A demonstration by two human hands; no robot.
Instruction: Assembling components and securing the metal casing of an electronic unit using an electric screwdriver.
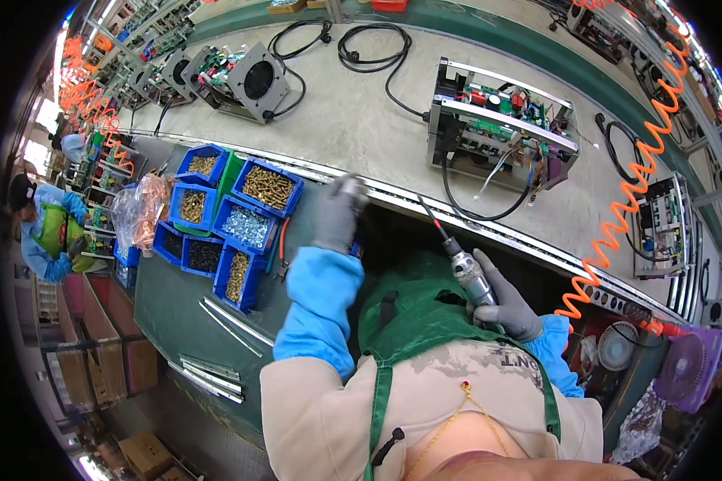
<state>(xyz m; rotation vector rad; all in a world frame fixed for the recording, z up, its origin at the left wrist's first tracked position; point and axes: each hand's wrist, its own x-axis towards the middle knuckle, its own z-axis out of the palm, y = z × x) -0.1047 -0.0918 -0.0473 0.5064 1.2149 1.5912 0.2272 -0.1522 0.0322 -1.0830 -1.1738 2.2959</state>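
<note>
My gloved right hand (512, 309) is wrapped round a silver power screwdriver (469, 272). Its long bit with a red sleeve points up and left, toward the edge of the bench. My gloved left hand (337, 215) is over the bench's near rail, with its fingers curled and slightly blurred; whatever they may hold cannot be made out. Left of it stand blue bins holding brass fasteners (266, 186), silver screws (247, 227) and black screws (202, 255). Beyond my right hand, an open metal-framed device (501, 120) with green circuit boards sits on the bench, its black cable looped in front.
Another device with a fan (257, 76) stands at the far left, and one more (662, 224) at the right. An orange coiled hose (618, 220) hangs on the right. Metal strips (208, 377) lie on the green side table. A co-worker (48, 224) is at the far left.
</note>
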